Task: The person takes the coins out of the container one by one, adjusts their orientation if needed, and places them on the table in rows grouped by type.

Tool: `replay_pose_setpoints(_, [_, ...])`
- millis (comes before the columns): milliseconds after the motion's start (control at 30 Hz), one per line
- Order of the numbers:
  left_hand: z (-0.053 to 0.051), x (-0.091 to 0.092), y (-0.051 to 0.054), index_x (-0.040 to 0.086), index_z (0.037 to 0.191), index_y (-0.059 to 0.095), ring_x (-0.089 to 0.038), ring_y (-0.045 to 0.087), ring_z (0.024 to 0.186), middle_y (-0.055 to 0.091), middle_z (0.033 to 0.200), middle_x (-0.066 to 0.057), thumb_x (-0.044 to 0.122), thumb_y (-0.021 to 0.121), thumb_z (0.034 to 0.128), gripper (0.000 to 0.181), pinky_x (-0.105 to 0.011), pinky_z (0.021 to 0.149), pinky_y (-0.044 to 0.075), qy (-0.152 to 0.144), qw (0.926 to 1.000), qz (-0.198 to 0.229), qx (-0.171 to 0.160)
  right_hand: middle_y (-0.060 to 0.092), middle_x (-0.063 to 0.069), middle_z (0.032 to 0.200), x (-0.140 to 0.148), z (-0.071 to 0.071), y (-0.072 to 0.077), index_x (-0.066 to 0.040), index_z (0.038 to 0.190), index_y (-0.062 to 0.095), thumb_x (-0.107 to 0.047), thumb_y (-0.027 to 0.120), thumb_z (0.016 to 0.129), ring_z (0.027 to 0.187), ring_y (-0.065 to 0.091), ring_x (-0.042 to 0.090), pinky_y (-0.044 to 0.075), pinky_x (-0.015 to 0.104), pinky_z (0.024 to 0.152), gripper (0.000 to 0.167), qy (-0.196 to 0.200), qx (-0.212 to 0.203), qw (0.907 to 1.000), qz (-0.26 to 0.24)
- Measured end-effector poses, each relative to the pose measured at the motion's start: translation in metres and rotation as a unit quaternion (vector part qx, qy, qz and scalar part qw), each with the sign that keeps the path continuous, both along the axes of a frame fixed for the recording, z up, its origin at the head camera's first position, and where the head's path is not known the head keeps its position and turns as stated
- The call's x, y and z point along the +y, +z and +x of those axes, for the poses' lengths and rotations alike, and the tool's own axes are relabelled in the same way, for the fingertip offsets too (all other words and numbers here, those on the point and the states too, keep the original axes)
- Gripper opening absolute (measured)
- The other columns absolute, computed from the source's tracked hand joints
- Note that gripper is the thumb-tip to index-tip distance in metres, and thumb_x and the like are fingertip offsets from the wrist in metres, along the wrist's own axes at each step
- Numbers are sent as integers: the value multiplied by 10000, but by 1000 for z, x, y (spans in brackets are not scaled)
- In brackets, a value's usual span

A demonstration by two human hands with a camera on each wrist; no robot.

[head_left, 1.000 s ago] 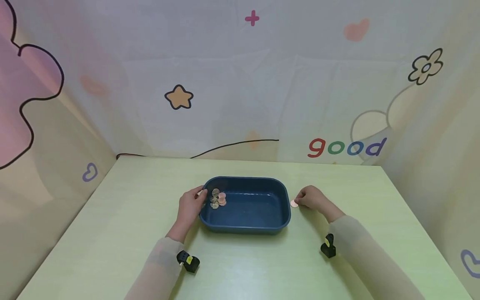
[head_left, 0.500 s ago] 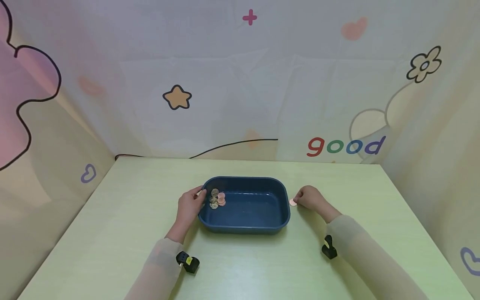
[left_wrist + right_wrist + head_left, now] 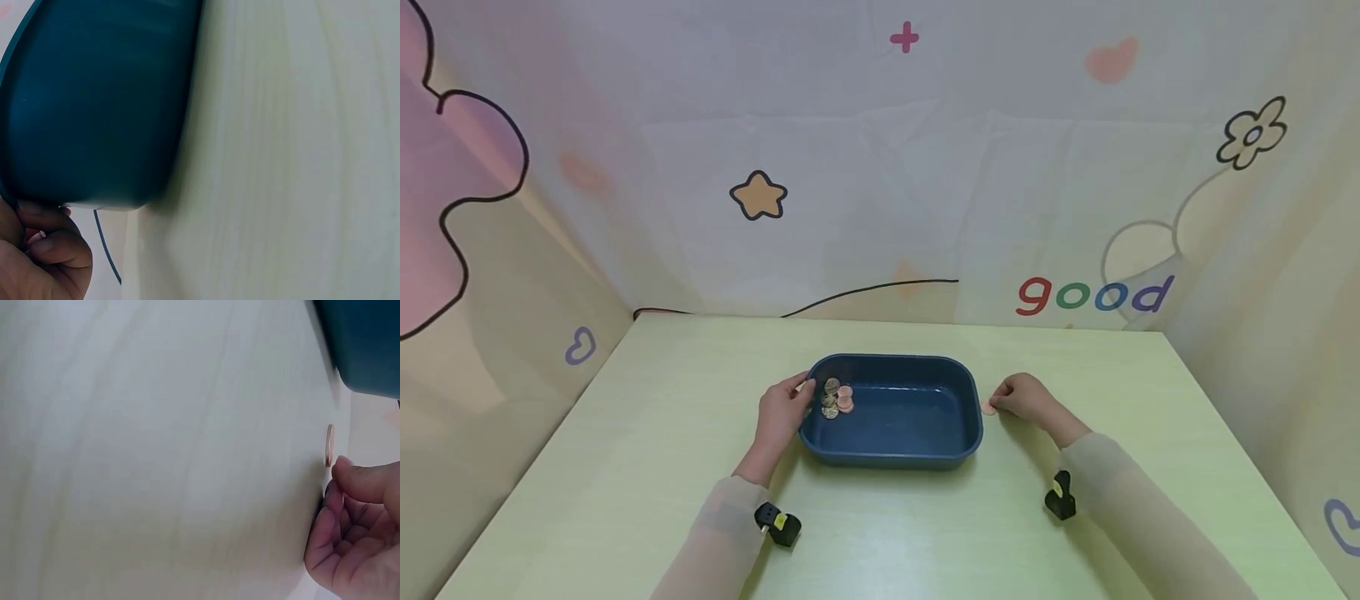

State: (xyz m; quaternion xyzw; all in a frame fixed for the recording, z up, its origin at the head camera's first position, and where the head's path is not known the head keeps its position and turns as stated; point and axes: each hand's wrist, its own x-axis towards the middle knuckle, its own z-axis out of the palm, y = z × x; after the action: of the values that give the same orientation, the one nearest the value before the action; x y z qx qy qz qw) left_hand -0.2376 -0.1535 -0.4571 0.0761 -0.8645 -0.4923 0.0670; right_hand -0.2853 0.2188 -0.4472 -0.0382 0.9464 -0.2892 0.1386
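Observation:
A dark blue rectangular tray with rounded corners stands on the table. My left hand grips its left rim, with thumb and curled fingers at the edge in the left wrist view. Several gold and copper-coloured coins lie at the left inside the tray. Just outside its right wall is one copper-coloured coin. Thumb and curled fingers of my right hand pinch at this coin's edge, partly covering it in the head view. The right wrist view shows the coin nearly edge-on, close to the thumb tip.
The pale wooden table carries the tray and the loose coin. A printed cloth hangs behind the table and along both sides. Small black cameras sit at both wrists.
Both hands and the tray stay nearly in place. The loose coin shows less brightly between the tray and my right fingertips than a second ago.

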Motion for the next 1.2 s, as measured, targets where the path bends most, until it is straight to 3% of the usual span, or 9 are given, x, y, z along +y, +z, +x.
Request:
replay_pose_setpoints(267, [1,0,0,-25,1341,650,-133,499,677,649,771,-120,204,583,1025,396,-225,608,405,72,10000,-62,5,629,105,902,8,-2,1,78,1044,690,-113,635,990,809,518,184,420,255,694,206,166,-284,9987,-396])
replay_pose_setpoints(400, [1,-1,0,-21,1346,647,-139,475,667,578,706,-67,200,581,1027,394,-243,612,391,32,9999,-99,20,601,69,886,12,-5,10,68,1084,663,-140,615,1009,800,527,171,456,258,698,225,351,-601,9955,-636])
replay_pose_setpoints(500, [1,-1,0,-26,1349,642,-136,443,638,491,652,-12,194,579,1027,394,-255,600,373,-35,9999,-110,34,639,106,934,15,-8,23,73,1139,640,-174,587,1031,847,593,185,523,283,740,274,323,-639,9944,-775])
replay_pose_setpoints(700, [1,0,0,-20,1348,644,-126,430,640,460,642,15,200,582,1025,396,-243,587,361,-31,10000,-44,43,667,233,1090,14,-15,64,90,1206,602,-243,544,1059,995,668,290,573,397,893,369,321,-148,9948,-953])
replay_pose_setpoints(900, [1,-1,0,-23,1391,605,-113,413,592,435,607,32,192,580,1030,421,-243,568,361,-103,9999,-78,43,691,143,1033,0,-21,101,56,1204,620,-250,551,1057,988,677,278,573,401,902,346,522,225,9940,-939])
replay_pose_setpoints(1033, [0,-1,1,11,1453,556,-98,372,526,379,561,59,188,586,1030,460,-241,536,335,-218,9997,-143,30,688,132,1057,-14,-25,115,36,1206,631,-262,559,1054,990,662,258,565,407,914,342,839,254,9924,-865])
replay_pose_setpoints(1200, [-1,-2,1,21,1431,581,-97,360,533,363,567,65,175,583,1029,431,-232,536,318,-235,9995,-192,58,686,136,1070,-38,-34,122,8,1183,654,-246,576,1040,981,652,259,564,376,892,302,1512,-68,9867,-590])
